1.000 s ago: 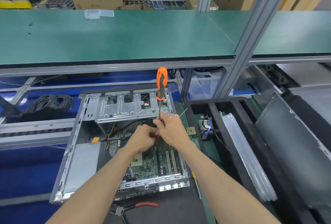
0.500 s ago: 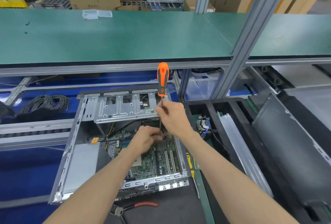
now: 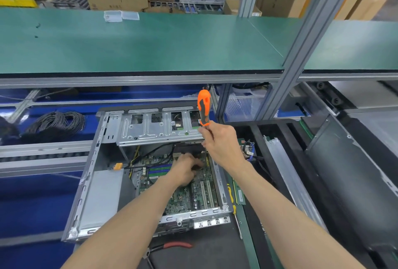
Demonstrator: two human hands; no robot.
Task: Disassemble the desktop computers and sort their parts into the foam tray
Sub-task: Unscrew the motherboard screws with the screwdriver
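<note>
At frame centre, the open grey metal desktop computer case [image 3: 94, 182] held one green motherboard [image 3: 193, 191]. The right hand [image 3: 221, 143] grasped one orange-handled screwdriver [image 3: 204, 109] (handle upward), while the left hand [image 3: 185, 169] pressed curled fingers onto the board. Right of it, the black foam tray [image 3: 282, 150] held one cabled part [image 3: 247, 150].

Right hand [image 3: 221, 143] raised, fingers curled in a grip; left hand [image 3: 186, 170] lowered, palm down.
</note>
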